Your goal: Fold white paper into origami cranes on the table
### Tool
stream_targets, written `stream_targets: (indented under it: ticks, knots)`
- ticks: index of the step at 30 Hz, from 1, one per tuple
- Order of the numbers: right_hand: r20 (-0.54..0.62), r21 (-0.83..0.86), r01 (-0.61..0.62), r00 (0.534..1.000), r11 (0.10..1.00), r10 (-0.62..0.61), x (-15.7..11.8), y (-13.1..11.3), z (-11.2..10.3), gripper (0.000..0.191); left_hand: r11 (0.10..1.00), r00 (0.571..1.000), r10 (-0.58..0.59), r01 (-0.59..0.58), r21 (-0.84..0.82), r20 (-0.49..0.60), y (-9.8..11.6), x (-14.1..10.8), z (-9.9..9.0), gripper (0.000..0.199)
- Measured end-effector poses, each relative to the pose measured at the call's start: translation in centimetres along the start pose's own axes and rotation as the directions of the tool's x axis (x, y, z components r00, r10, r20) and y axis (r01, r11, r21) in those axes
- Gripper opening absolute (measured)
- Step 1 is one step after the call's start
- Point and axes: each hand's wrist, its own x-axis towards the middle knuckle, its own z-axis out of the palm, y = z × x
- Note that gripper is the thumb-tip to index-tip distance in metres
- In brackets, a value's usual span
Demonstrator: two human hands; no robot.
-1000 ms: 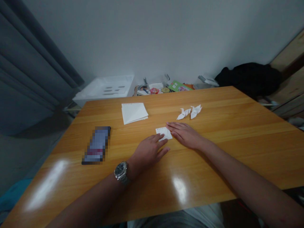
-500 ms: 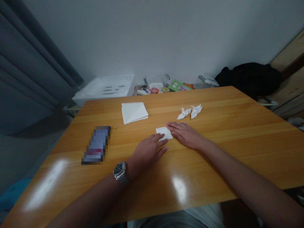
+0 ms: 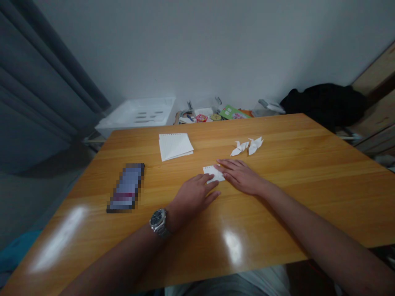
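Note:
A small white piece of paper (image 3: 210,169), with punched holes along its far edge, lies flat on the wooden table. My left hand (image 3: 194,192), a metal watch (image 3: 158,220) on its wrist, rests its fingertips on the paper's near left part, fingers spread. From the right, my right hand (image 3: 239,174) lies flat with fingers stretched over the paper's right edge, hiding that side. Two folded paper cranes (image 3: 240,148) stand side by side beyond my right hand.
Lined loose-leaf sheets (image 3: 175,146) lie stacked at the back left. A phone (image 3: 127,187), blurred out, is on the left. Behind the table are a white tray-like box (image 3: 138,111), a green booklet (image 3: 233,112) and a black cloth heap (image 3: 324,102).
My right fingers have shifted slightly across the small paper, covering a little more of its right side. My left hand stays nearly in place. The whole view has moved slightly.

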Motion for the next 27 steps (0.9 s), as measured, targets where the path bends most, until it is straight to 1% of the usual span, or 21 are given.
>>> stream_targets:
  ticks: [6,12,16,27]
  knots:
    - [-0.001,0.011,-0.021,1.000,1.000,0.021,0.18,0.13,0.10,0.051,1.000,1.000,0.002,-0.002,-0.002,0.008,0.06,0.09,-0.19,0.043]
    - [-0.014,0.028,-0.022,1.000,0.999,0.023,0.31,0.17,0.28,0.050,1.000,1.000,-0.003,0.003,0.011,-0.006,-0.06,0.12,0.14,0.050]
    - [-0.015,0.029,-0.025,1.000,0.999,0.026,0.37,0.30,0.40,0.050,0.999,1.000,-0.015,0.015,0.035,-0.001,-0.09,0.12,0.16,0.048]
    - [-0.010,0.001,-0.023,1.000,1.000,0.023,0.28,0.11,0.26,0.050,1.000,0.999,-0.030,0.030,0.004,0.014,-0.11,0.10,0.38,0.053]
